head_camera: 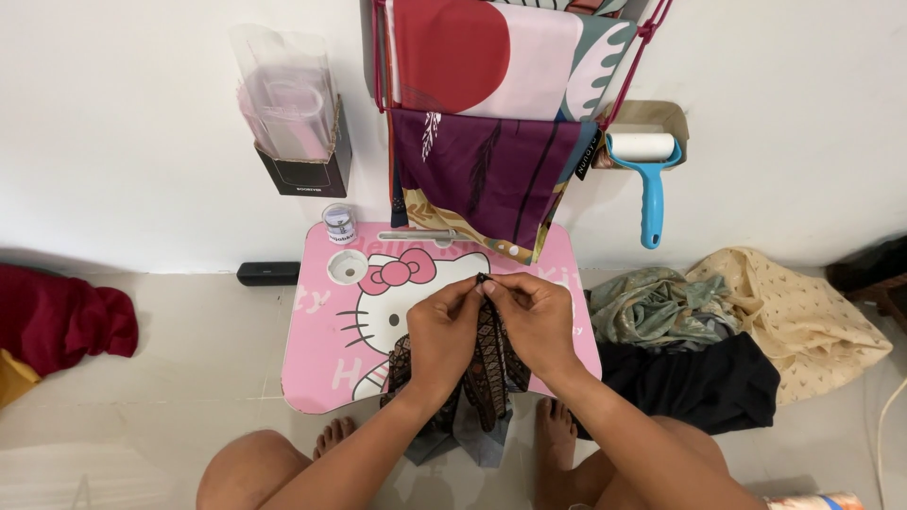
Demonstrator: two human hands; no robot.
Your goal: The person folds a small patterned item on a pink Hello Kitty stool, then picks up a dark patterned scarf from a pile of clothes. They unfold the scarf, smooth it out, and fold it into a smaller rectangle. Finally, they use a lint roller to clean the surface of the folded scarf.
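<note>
Both my hands meet over a small pink lap table (326, 349) with a cartoon cat print. My left hand (440, 332) and my right hand (537, 316) pinch the top edge of a dark patterned cloth (489, 368) between fingertips. The cloth hangs down from my fingers over the table's near edge toward my knees, its grey lower end (472, 439) drooping past the table. My bare feet and knees show below the table.
Coloured scarves (491, 113) hang on a rack against the white wall. A blue lint roller (650, 179) hangs to the right, a holder of clear bags (288, 104) to the left. Piled cloths (737, 321) lie at right, a red cloth (57, 316) at left. A small jar (339, 223) stands by the table.
</note>
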